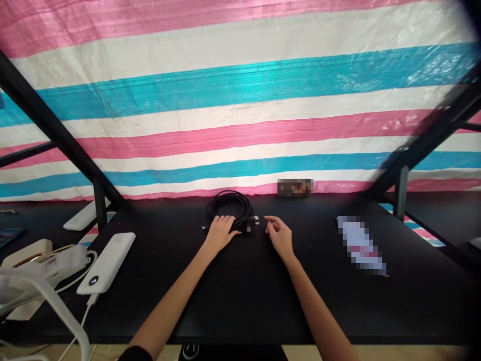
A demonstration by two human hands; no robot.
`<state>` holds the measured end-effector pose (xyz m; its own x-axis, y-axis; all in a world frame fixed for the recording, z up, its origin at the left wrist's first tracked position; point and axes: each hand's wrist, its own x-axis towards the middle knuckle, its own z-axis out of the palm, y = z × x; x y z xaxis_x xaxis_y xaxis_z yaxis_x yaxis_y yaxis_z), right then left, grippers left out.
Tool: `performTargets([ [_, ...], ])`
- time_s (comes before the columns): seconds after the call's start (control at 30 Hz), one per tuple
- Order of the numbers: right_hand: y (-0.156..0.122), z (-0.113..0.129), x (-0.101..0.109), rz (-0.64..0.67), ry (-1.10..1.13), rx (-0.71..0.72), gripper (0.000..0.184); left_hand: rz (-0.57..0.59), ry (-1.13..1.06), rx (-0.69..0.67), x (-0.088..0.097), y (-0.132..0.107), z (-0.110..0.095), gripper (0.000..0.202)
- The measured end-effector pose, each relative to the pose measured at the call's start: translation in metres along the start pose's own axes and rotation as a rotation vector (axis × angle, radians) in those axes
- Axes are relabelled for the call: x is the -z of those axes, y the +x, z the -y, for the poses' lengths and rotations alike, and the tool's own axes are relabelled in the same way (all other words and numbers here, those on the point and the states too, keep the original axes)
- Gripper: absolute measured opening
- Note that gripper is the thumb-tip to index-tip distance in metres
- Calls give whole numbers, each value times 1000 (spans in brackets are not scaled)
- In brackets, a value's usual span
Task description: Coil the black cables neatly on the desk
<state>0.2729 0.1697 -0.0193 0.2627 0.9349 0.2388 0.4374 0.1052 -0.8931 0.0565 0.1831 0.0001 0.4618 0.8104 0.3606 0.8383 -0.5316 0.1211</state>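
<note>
A coil of black cables (246, 203) with several pale connector ends lies toward the back of the black desk. My left hand (221, 231) is on the near side of the coil, its fingers bent over the cables and its thumb out to the right. It holds the coil against the desktop and hides part of the loops. Just right of the connector ends, my right hand (280, 235) hovers or rests with nothing in it. Its index finger points left, apart from the bent other fingers, and a small gap separates it from the cables.
A blurred small box (295, 188) stands at the back edge, and a blurred packet (361, 245) lies at right. On the left are a white power bank (108, 263) with a cord and a white power strip (63, 263). Black frame bars (56, 125) slant at both sides.
</note>
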Motion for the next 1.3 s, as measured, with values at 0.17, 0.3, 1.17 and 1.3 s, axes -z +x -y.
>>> performTargets([
  [0.17,-1,-1,2,-20,-21,17,37,12,35,71,21,-33,37,35],
  [0.3,-2,0,2,-1,-67,18,32,4,95,204,35,-53,75,34],
  [1.17,-28,40,-14,140,-305,149,26,-189,47,552,61,-82,109,31],
  [1.3,-26,39,-10,115,-305,130,26,-335,29,619,61,-83,115,29],
])
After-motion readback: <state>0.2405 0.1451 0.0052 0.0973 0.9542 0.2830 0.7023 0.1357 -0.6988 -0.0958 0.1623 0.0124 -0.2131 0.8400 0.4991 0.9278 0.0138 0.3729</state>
